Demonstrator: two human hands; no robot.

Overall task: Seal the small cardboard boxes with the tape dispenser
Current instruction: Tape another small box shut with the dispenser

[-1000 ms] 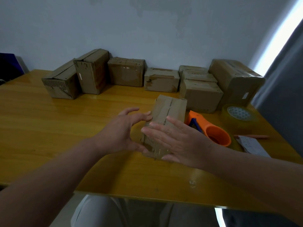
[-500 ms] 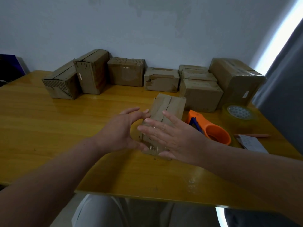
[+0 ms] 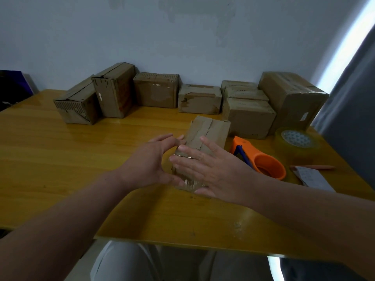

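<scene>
A small cardboard box (image 3: 211,130) lies in the middle of the yellow wooden table (image 3: 60,155), its top flaps meeting along a centre seam, with shiny tape on its near end. My left hand (image 3: 148,165) touches the box's left side with straight fingers. My right hand (image 3: 215,171) lies flat over the near top and right side, fingers spread. The orange tape dispenser (image 3: 263,161) lies on the table just right of the box, untouched.
Several cardboard boxes (image 3: 156,90) line the back of the table against the wall, with a larger box (image 3: 292,98) at the right. A clear tape roll (image 3: 296,138), a paper slip (image 3: 312,179) and a pencil (image 3: 312,167) lie at the right edge.
Both hands have slid slightly forward and left along the box, and the box has turned a little. The tape dispenser has not moved.
</scene>
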